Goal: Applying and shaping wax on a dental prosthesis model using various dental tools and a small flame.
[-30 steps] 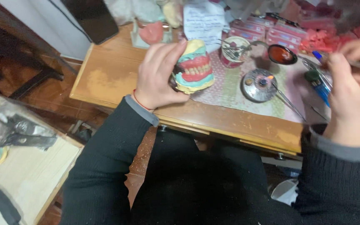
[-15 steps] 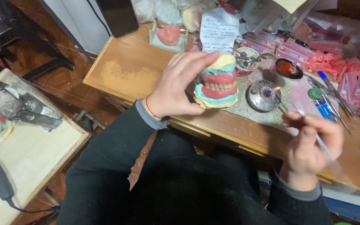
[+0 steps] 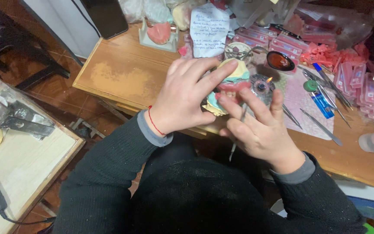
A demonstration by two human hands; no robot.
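Two hands, left hand (image 3: 182, 97) clamped on a dental model (image 3: 228, 86), right hand (image 3: 258, 128) pinching a thin tool (image 3: 237, 132), work over the cluttered wooden table (image 3: 122, 73) at frame centre, the model mostly hidden by fingers.

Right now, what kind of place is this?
Probably a dental technician's workbench. The left hand holds a denture model, the right hand a thin metal tool; more metal instruments and pink wax sheets crowd the wooden desk.
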